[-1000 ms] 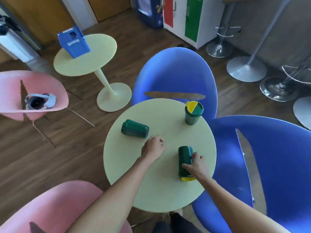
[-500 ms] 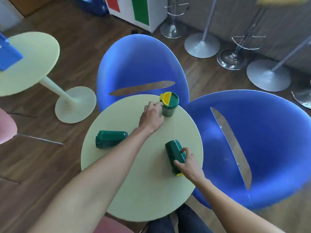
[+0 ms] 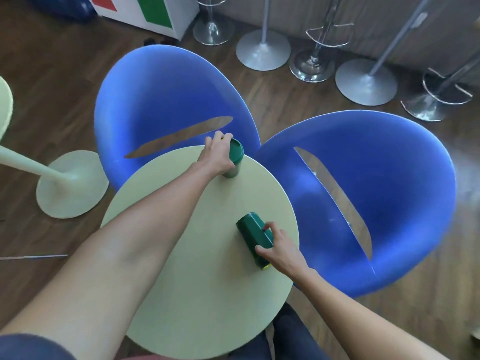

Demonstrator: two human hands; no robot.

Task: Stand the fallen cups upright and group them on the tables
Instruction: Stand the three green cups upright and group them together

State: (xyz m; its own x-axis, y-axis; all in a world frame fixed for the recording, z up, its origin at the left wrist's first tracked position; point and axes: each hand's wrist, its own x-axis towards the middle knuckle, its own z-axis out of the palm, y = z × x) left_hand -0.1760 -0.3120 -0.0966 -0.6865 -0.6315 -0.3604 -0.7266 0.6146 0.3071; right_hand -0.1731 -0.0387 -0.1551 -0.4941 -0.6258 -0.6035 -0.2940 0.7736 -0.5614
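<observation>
On the round pale green table point(image 3: 207, 294), a dark green cup with a green lid point(image 3: 235, 158) stands upright at the far edge. My left hand point(image 3: 217, 154) is wrapped around its side. A second dark green cup point(image 3: 253, 233) lies on its side near the right edge, its yellow lid end toward me. My right hand point(image 3: 279, 249) grips that fallen cup around its middle. The third cup seen earlier is hidden behind my left forearm.
Two blue shell chairs point(image 3: 168, 100) point(image 3: 389, 190) crowd the table's far and right sides. Another pale green table's pedestal base point(image 3: 70, 185) stands on the wooden floor at left. Several chrome stool bases point(image 3: 262, 49) line the back wall.
My left hand reached across the table and closed on the upright cup. My right hand stayed on the fallen cup. The view swung right, and the left fallen cup went out of sight.
</observation>
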